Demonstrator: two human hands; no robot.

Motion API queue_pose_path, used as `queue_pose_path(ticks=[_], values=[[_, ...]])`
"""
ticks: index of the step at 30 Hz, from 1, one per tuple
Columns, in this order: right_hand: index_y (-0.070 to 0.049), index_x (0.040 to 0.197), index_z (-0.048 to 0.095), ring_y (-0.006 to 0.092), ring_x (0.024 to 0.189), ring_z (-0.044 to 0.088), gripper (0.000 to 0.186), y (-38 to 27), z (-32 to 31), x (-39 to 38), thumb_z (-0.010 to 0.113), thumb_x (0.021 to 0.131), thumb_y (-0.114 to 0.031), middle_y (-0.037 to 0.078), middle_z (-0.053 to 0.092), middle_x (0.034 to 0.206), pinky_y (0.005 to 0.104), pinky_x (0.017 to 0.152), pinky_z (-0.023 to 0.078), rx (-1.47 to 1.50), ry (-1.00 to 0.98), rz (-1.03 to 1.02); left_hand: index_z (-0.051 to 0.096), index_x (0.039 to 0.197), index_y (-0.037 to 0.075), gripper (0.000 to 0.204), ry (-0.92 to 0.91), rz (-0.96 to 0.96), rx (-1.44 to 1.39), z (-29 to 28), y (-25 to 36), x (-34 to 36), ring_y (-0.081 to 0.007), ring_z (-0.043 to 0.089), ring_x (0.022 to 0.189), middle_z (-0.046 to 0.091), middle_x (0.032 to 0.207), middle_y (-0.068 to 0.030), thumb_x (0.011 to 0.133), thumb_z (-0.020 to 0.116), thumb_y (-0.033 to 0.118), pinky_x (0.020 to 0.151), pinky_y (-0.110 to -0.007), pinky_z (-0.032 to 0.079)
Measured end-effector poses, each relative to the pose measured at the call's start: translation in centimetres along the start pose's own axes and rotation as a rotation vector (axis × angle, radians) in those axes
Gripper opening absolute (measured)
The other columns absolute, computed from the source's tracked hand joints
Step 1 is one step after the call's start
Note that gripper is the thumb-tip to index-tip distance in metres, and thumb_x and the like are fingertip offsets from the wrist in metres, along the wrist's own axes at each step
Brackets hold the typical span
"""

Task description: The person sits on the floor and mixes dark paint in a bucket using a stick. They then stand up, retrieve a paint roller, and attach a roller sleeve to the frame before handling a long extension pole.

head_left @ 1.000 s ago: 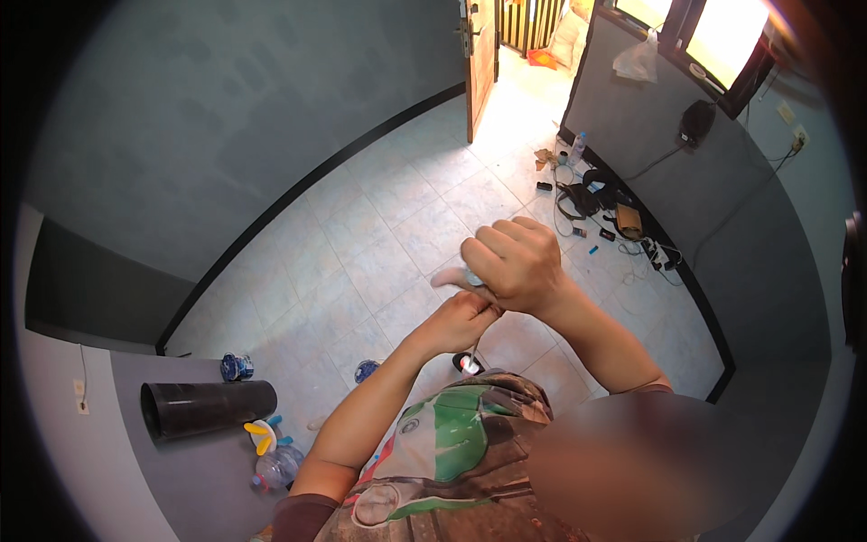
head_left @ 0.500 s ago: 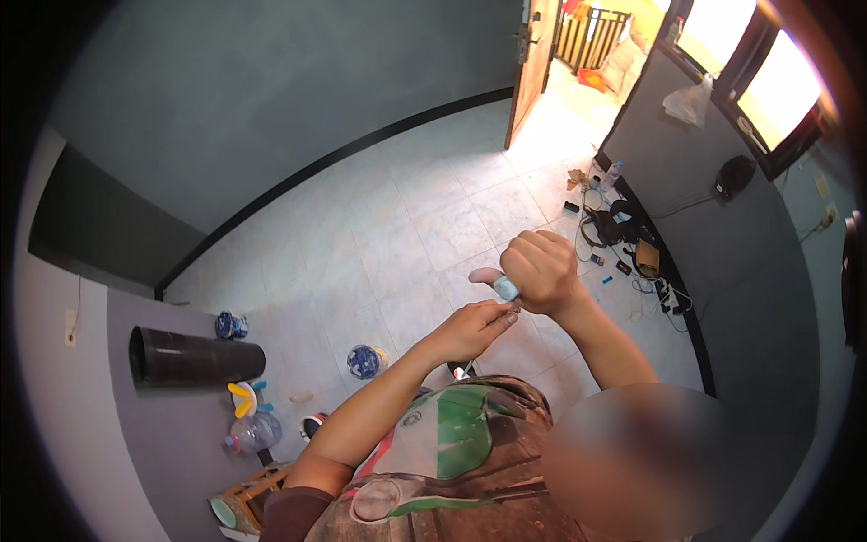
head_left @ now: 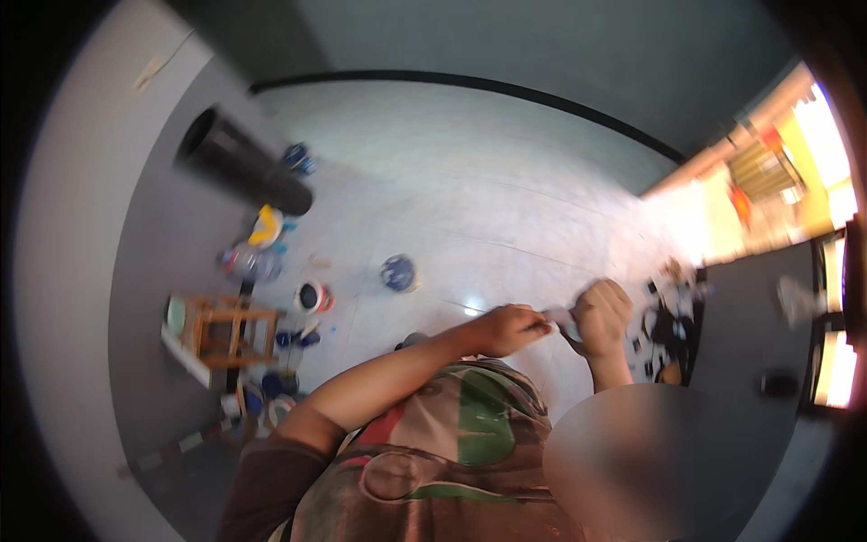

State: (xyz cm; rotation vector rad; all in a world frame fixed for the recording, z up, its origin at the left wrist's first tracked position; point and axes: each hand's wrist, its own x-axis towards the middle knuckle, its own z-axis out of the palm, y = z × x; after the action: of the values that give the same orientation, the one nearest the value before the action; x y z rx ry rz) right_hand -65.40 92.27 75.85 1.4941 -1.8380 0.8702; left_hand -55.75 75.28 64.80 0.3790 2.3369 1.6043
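My right hand (head_left: 601, 316) is curled around a small pale object (head_left: 565, 321) with a pinkish-grey and light blue surface; motion blur hides what it is. My left hand (head_left: 506, 331) is just to the left of it, thumb and fingers pinched near the object's end, on something too small to make out. Both hands are raised over the tiled floor, in front of my camouflage-patterned clothing (head_left: 483, 420).
At left lie a black tube (head_left: 244, 163), blue containers (head_left: 397, 273), a water jug (head_left: 248, 264), a bucket (head_left: 313, 296) and a wooden stool (head_left: 230, 334). Cables and black items (head_left: 668, 334) line the right wall near an open doorway (head_left: 686, 212). A dark skirting (head_left: 470, 81) edges the far wall.
The view has swung toward the left wall, so the doorway now sits at the far right. Both hands appear lower and further right in the picture, with a blurred gap between them.
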Motion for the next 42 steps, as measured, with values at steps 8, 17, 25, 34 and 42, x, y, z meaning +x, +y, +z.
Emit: queue_pose_path(ticks=[8,17,25,34,42], values=[[0.001,0.092,0.063,0.035,0.098,0.058,0.077,-4.4,8.5,8.7,0.044,0.098,-0.073,0.025,0.061,0.107,0.0431,0.081,0.044,0.376,-0.089,0.114,0.067,0.123,0.002,0.047,0.36,-0.188,-0.075,-5.8,0.4,-9.0,-0.0424,0.066,0.101,0.068,0.105,-0.0255,0.11,0.051,0.045,0.088,-0.048,0.05],[0.006,0.142,0.047,0.0361,0.13,0.054,0.082,-9.4,26.4,6.5,0.08,0.087,-0.046,0.022,0.055,0.139,0.0486,0.114,0.04,0.95,-0.565,0.192,0.067,0.112,-0.001,0.035,1.16,-0.293,-0.315,-6.0,3.1,-28.7,-0.0204,0.063,0.093,0.067,0.097,-0.0111,0.111,0.057,0.032,0.087,-0.037,0.049],[0.001,0.12,0.069,0.0194,0.103,0.068,0.045,-28.7,35.4,-0.5,0.082,0.09,-0.029,0.009,0.071,0.104,0.034,0.094,0.052,1.333,-1.887,-0.087,0.067,0.11,0.005,0.033,1.544,-0.246,-0.806,-4.1,13.6,-50.2,-0.0048,0.049,0.083,0.055,0.095,0.0035,0.114,0.05,0.033,0.066,-0.023,0.042],[-0.003,0.087,0.069,0.007,0.07,0.056,0.02,-44.9,39.7,0.8,0.082,0.089,-0.018,-0.003,0.065,0.078,0.0276,0.064,0.047,1.525,-1.745,-0.047,0.064,0.106,0.008,0.036,2.019,-0.174,-0.714,0.1,10.0,-73.4,-0.0046,0.037,0.053,0.059,0.095,-0.0017,0.115,0.045,0.038,0.048,-0.023,0.031],[-0.001,0.08,0.067,0.013,0.055,0.049,0.033,-57.5,44.1,5.2,0.087,0.089,-0.025,0.011,0.06,0.061,0.0344,0.053,0.044,1.013,-1.236,0.022,0.063,0.139,0.01,0.034,2.36,-0.435,-0.464,-0.4,1.2,-86.9,-0.0039,0.048,0.064,0.067,0.099,0.0004,0.107,0.066,0.021,0.056,-0.025,0.04]])
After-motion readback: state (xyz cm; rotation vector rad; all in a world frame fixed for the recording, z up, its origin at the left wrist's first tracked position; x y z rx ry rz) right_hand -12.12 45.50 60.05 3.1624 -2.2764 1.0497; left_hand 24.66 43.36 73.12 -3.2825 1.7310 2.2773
